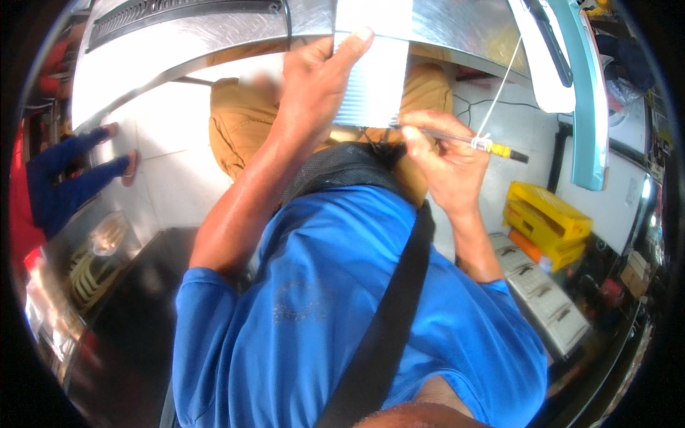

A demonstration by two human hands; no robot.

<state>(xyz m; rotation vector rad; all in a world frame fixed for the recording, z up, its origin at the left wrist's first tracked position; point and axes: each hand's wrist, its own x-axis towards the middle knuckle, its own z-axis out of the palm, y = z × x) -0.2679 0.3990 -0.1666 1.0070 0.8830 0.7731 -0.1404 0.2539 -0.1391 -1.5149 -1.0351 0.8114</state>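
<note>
A white pad of ruled paper lies partly over the edge of the metal table and hangs over my lap. My left hand is closed on its left side, with the thumb on top of the sheet. In my right hand is a pen with a yellow band and a dark end, pinched between thumb and fingers. A white string is tied round the pen and runs up to the right. The pen's front end is by the pad's near right corner; whether it touches the paper I cannot tell.
The shiny metal table bears a black slotted strip at its far left. A teal-edged panel stands at the right. Below it are a yellow box and a white drawer unit. Another person's legs show at the left.
</note>
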